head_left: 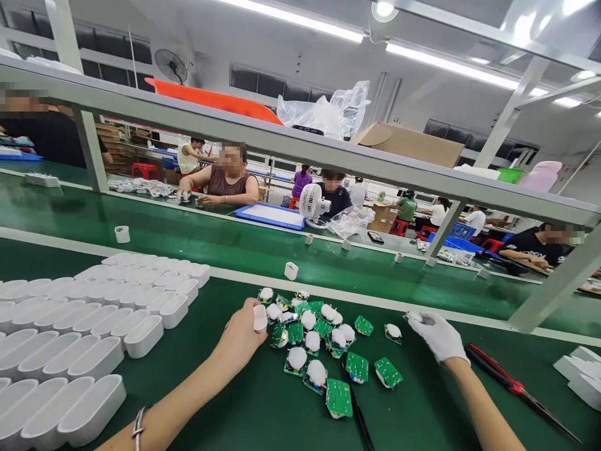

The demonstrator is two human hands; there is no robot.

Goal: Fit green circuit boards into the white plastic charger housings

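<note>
My bare left hand (241,335) is closed around a small white oval plastic case (260,318), at the left edge of a loose pile of green circuit boards (295,332). Many of these boards carry a white rounded lump on top; others lie with their green side up. My right hand (439,337), in a white glove, is right of the pile with its fingers pinched together. What the pinch holds, if anything, I cannot make out. Nearest to it on the mat lies a single board with a white lump (393,333). Rows of white oval cases (145,336) stand at the left.
Black tweezers (359,410) lie in front of the pile. Red-handled pliers (514,385) rest at the right, near white cases (582,376). Beyond a pale strip, a green conveyor belt (235,250) carries a white case (291,270). A shelf rail (291,147) crosses above; co-workers sit opposite.
</note>
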